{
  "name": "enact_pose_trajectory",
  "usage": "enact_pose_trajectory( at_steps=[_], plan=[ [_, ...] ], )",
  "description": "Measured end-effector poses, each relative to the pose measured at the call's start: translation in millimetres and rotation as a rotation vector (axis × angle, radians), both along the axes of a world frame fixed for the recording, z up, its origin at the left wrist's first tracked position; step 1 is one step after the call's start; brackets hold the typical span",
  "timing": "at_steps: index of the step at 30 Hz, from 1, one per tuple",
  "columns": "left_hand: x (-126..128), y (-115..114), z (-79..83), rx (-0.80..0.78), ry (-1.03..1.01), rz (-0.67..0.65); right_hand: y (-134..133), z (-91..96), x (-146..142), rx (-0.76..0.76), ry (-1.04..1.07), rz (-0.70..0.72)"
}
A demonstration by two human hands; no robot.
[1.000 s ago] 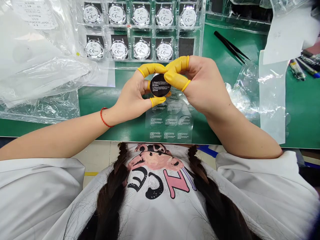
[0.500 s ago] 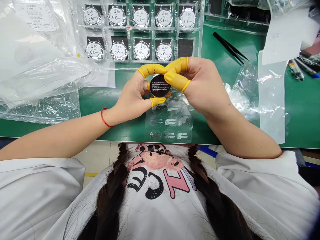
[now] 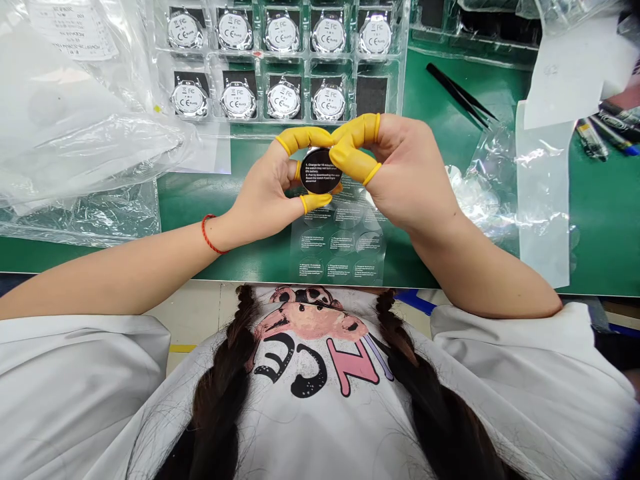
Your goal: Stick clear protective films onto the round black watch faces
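Note:
A round watch [image 3: 320,183] with a black face is gripped by its rim in my left hand [image 3: 265,183], with yellow finger cots on the fingers and thumb. White printed lines about charging and pairing show across the face. At its upper right edge, the cot-covered thumb and forefinger of my right hand [image 3: 400,157] are pinched together, touching the rim; what lies between them is hidden. Below the watch, a clear sheet of round printed stickers [image 3: 343,243] lies on the green mat.
Behind my hands, a clear plastic tray [image 3: 403,67] holds several watches, backs up, with one pocket showing only black foam. Black tweezers [image 3: 460,95] lie to the right, near crumpled clear film [image 3: 480,190] and pens [image 3: 613,130]. Plastic bags [image 3: 90,147] cover the left side.
Both hands and the watch have shifted very slightly to the right. The hold of each hand looks the same.

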State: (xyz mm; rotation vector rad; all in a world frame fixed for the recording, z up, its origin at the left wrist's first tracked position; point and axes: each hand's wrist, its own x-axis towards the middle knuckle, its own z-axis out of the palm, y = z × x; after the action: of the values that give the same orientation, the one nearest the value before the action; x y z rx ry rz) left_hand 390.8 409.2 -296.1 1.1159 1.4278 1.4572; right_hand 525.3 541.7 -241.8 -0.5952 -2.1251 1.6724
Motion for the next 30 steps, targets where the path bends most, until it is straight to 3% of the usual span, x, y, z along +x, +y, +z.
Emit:
enact_pose_trajectory(
  at_steps=[24, 30],
  plan=[
    [-1.2, -0.2, -3.6, 0.003, 0.012, -0.006, -0.8, 2.9, 0.9, 0.080, -0.112, -0.019],
    [-2.4, -0.1, -6.5, 0.040, 0.076, -0.029, 1.5, -0.6, 0.2, 0.046, -0.041, -0.013]
  ],
)
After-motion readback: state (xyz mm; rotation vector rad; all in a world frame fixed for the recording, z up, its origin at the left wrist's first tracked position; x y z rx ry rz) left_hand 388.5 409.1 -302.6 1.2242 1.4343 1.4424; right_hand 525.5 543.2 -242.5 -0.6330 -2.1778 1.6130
